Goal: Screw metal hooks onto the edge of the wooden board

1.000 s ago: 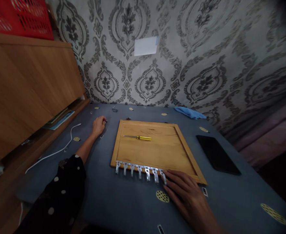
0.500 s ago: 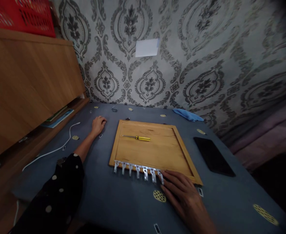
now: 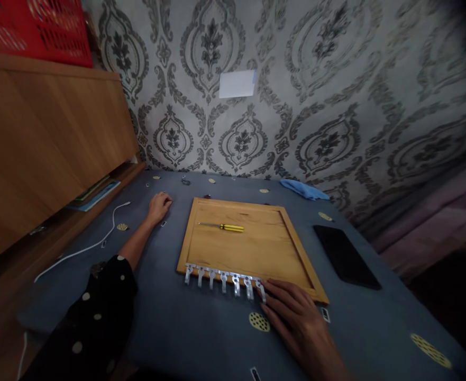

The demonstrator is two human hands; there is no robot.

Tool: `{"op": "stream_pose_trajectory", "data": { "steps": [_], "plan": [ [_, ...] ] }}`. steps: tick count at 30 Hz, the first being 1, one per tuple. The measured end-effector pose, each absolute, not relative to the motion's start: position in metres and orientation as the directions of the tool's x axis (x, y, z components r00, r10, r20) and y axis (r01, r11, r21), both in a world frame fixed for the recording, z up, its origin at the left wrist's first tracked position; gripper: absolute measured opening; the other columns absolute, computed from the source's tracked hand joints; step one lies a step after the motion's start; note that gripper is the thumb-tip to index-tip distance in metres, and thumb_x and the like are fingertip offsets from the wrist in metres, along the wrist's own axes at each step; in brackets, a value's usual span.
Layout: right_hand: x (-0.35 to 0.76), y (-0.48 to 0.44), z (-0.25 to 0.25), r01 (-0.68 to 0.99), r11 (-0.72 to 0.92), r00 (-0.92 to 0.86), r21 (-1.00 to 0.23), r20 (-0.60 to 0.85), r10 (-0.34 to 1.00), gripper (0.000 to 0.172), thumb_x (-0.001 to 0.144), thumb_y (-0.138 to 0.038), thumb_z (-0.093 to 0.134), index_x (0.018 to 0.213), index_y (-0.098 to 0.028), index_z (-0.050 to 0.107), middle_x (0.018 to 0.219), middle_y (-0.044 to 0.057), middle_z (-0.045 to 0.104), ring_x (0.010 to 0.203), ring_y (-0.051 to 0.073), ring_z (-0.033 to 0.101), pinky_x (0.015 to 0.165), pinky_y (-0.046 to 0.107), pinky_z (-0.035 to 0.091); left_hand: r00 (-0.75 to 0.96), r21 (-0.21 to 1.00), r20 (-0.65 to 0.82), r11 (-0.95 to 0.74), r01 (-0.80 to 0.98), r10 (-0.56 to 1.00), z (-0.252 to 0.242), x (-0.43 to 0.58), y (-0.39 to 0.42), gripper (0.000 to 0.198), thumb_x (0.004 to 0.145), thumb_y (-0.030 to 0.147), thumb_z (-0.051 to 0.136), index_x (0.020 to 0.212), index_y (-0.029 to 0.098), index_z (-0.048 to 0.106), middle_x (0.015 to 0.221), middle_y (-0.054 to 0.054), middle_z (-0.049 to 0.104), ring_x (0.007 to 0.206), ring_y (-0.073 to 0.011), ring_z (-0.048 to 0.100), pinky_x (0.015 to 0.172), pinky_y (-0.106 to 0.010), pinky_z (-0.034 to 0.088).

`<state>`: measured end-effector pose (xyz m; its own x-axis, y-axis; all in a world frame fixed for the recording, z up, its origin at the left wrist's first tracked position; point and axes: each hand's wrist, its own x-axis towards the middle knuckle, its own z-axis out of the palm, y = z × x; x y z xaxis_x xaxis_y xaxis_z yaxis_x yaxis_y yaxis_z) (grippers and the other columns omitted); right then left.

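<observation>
A wooden framed panel (image 3: 256,254) lies flat on the blue patterned cloth. Along its near edge runs a metal hook rail (image 3: 222,277) with several hooks. My right hand (image 3: 296,317) lies flat and open at the rail's right end, fingertips touching the last hook and the panel's corner. My left hand (image 3: 159,205) is stretched out far to the left of the panel, fingers curled down over a small dark thing that I cannot make out. A yellow-handled screwdriver (image 3: 222,227) rests on the panel, away from both hands.
A black phone (image 3: 346,256) lies right of the panel. A blue cloth (image 3: 304,189) sits by the wall. A white cable (image 3: 93,238) runs along the left, beside a wooden cabinet (image 3: 46,137) with a red crate (image 3: 38,32) on top. Small dark bits (image 3: 186,181) are scattered at the back.
Both hands stay where they were. Only the view has shifted slightly.
</observation>
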<state>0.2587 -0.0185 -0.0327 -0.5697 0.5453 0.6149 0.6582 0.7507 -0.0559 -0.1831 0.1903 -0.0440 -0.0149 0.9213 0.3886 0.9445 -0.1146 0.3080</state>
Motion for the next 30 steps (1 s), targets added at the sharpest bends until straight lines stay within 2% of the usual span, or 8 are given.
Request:
{"op": "stream_pose_trajectory", "data": {
  "steps": [4, 8, 11, 13, 21, 30],
  "plan": [
    [0.256, -0.022, -0.029, 0.676, 0.734, -0.561, -0.072, 0.596, 0.575, 0.026, 0.102, -0.026, 0.052, 0.104, -0.023, 0.077, 0.107, 0.007, 0.081, 0.098, 0.026, 0.075, 0.078, 0.046, 0.065, -0.007, 0.286, 0.382, -0.111, 0.952, 0.924, -0.04, -0.181, 0.186, 0.035, 0.098, 0.038, 0.063, 0.127, 0.017, 0.061, 0.128, -0.01, 0.063, 0.11, -0.0243, 0.065, 0.093, -0.046, 0.057],
    [0.253, -0.026, -0.028, 0.691, 0.708, -0.533, -0.145, 0.559, 0.635, 0.023, 0.101, -0.025, 0.055, 0.102, -0.021, 0.077, 0.112, 0.008, 0.08, 0.103, 0.026, 0.073, 0.085, 0.048, 0.063, -0.021, 0.27, 0.376, -0.087, 0.959, 0.926, -0.036, -0.177, 0.184, 0.034, 0.098, 0.037, 0.063, 0.124, 0.016, 0.062, 0.127, -0.01, 0.063, 0.112, -0.0245, 0.064, 0.096, -0.047, 0.055],
    [0.254, -0.027, -0.032, 0.702, 0.684, -0.498, -0.199, 0.549, 0.671, 0.019, 0.098, -0.024, 0.06, 0.106, -0.021, 0.077, 0.113, 0.008, 0.08, 0.106, 0.026, 0.072, 0.09, 0.049, 0.061, -0.018, 0.254, 0.37, -0.083, 0.964, 0.929, -0.034, -0.173, 0.183, 0.017, 0.1, 0.026, 0.052, 0.105, 0.016, 0.064, 0.115, -0.012, 0.064, 0.111, -0.0271, 0.061, 0.101, -0.048, 0.049],
    [0.255, -0.027, -0.034, 0.696, 0.682, -0.488, -0.226, 0.547, 0.68, 0.019, 0.097, -0.024, 0.061, 0.108, -0.022, 0.077, 0.115, 0.008, 0.08, 0.107, 0.026, 0.071, 0.091, 0.048, 0.06, 0.0, 0.234, 0.358, -0.089, 0.968, 0.934, -0.029, -0.172, 0.18, 0.019, 0.097, 0.022, 0.044, 0.098, 0.017, 0.063, 0.111, -0.014, 0.063, 0.108, -0.0291, 0.06, 0.099, -0.047, 0.048],
    [0.257, -0.024, -0.037, 0.663, 0.704, -0.482, -0.253, 0.575, 0.661, 0.021, 0.098, -0.025, 0.059, 0.107, -0.024, 0.078, 0.115, 0.007, 0.079, 0.108, 0.027, 0.07, 0.09, 0.048, 0.06, 0.171, 0.148, 0.238, -0.21, 0.966, 0.956, -0.007, -0.171, 0.159, 0.012, 0.091, 0.023, 0.047, 0.086, 0.02, 0.057, 0.102, -0.01, 0.061, 0.096, -0.0252, 0.061, 0.091, -0.038, 0.05],
    [0.254, -0.028, -0.031, 0.684, 0.679, -0.483, -0.265, 0.534, 0.694, 0.018, 0.097, -0.024, 0.062, 0.105, -0.023, 0.078, 0.115, 0.006, 0.08, 0.109, 0.026, 0.07, 0.092, 0.048, 0.058, 0.368, 0.193, 0.067, -0.374, 0.907, 0.927, 0.015, -0.171, 0.15, 0.011, 0.085, 0.026, 0.048, 0.077, 0.021, 0.054, 0.089, -0.007, 0.059, 0.087, -0.0226, 0.056, 0.089, -0.037, 0.05]
  ]
}}
